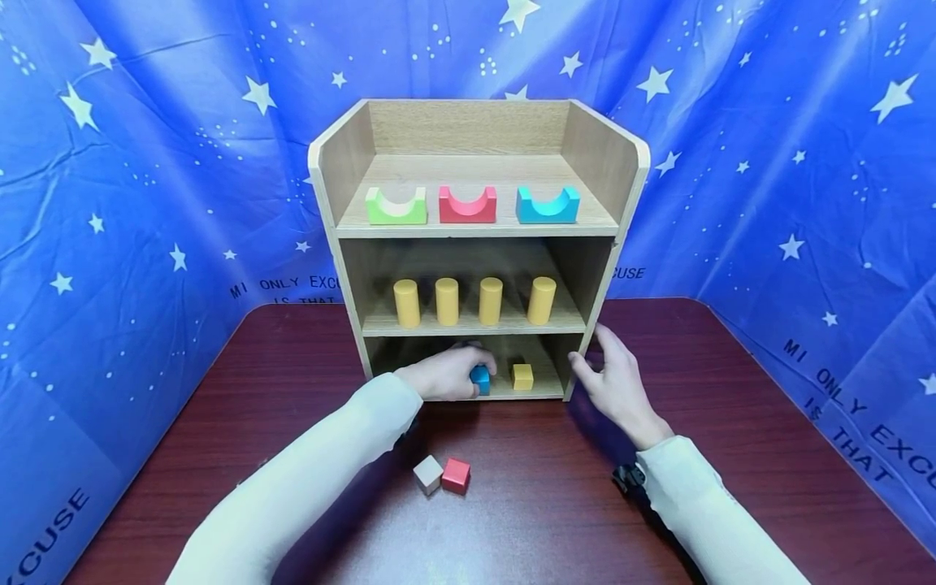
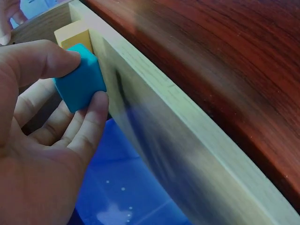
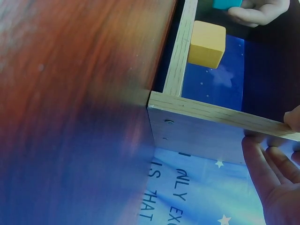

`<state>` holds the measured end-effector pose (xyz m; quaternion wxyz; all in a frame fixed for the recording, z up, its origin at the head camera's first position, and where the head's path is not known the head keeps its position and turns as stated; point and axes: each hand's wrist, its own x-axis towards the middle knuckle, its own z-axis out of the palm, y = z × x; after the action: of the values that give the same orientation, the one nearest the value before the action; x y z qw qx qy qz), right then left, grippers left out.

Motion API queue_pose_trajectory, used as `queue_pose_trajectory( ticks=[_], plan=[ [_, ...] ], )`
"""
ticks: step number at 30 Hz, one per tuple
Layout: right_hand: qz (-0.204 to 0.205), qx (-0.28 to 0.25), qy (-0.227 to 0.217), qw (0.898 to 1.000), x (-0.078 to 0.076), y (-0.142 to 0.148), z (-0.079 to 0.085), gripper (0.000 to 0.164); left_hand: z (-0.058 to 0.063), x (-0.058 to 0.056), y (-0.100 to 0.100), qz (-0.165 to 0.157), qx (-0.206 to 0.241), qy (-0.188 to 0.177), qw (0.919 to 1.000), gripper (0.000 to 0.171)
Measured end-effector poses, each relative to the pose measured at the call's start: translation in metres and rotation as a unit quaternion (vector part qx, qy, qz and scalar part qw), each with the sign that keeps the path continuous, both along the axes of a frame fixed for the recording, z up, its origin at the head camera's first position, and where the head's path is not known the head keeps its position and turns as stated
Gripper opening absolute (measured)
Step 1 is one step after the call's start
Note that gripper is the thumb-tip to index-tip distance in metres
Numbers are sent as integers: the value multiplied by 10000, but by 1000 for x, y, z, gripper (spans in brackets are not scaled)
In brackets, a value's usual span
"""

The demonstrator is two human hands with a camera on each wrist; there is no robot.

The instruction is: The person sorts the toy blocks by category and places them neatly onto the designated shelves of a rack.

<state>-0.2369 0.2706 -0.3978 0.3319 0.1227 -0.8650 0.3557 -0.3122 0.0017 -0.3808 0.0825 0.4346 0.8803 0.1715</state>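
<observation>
In the head view my left hand reaches into the bottom compartment of a wooden shelf. It pinches a blue cube between thumb and fingers, close over the compartment floor. Just to the right of it, near the front edge, sits a yellow cube. My right hand holds the shelf's right side panel, fingers against the outer face and thumb at the front edge. On the table in front lie a white-grey cube and a red cube, side by side.
Green, red and blue arch blocks stand in a row on the top level. Several yellow cylinders stand upright on the middle level. A blue star-printed curtain surrounds the dark red table.
</observation>
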Motion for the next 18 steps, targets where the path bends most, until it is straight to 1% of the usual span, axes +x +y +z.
queue_pose_trajectory(
  ticks=[6, 10, 14, 18],
  plan=[
    [-69, 44, 47, 10000, 0, 1, -1, 46, -4, -4, 5, -45, 30, 52, 10000, 32],
    [-43, 25, 44, 10000, 0, 1, -1, 46, -7, -5, 10, -99, 89, 26, 9999, 33],
    [-30, 34, 34, 10000, 0, 1, -2, 46, -11, -8, 14, -151, 47, 138, 9998, 33],
    [-58, 56, 65, 9999, -1, 1, -1, 46, -13, -10, 18, -120, -27, 219, 9997, 34]
  ],
)
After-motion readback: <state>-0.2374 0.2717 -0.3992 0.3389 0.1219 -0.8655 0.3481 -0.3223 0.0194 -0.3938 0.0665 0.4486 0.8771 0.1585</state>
